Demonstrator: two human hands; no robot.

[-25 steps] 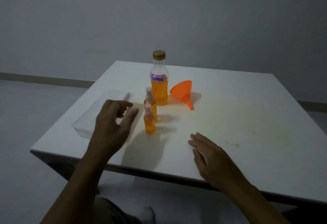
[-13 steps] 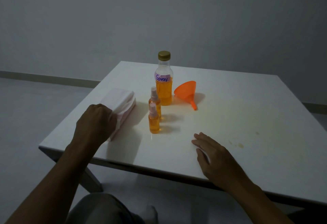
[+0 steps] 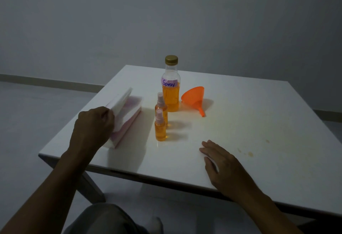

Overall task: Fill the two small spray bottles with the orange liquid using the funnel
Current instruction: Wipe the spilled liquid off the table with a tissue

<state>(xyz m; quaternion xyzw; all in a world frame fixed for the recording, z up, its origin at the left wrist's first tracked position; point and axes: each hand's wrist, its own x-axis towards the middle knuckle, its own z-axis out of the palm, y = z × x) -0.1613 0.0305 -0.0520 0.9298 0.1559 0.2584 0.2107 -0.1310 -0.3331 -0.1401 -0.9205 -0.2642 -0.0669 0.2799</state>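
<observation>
Two small spray bottles stand capped and upright mid-table, both holding orange liquid: the near one (image 3: 160,126) and the far one (image 3: 161,106) just behind it. Behind them stands a tall bottle (image 3: 171,85) with a gold cap and a "Spray" label, about half full of orange liquid. An orange funnel (image 3: 194,99) lies on its side to the right of the tall bottle. My left hand (image 3: 93,126) is closed on a folded white and pink cloth (image 3: 125,111) left of the bottles. My right hand (image 3: 220,161) rests flat on the table (image 3: 240,122), fingers spread, holding nothing.
Small orange drips (image 3: 249,153) stain the table right of my right hand. The table's near edge runs just under my wrists, and its left edge is close to the cloth. A grey wall stands behind the table.
My left hand came down from hovering over the flat cloth, gripped it and folded it up toward the left. My right hand has stayed put. The view shifted a little.
</observation>
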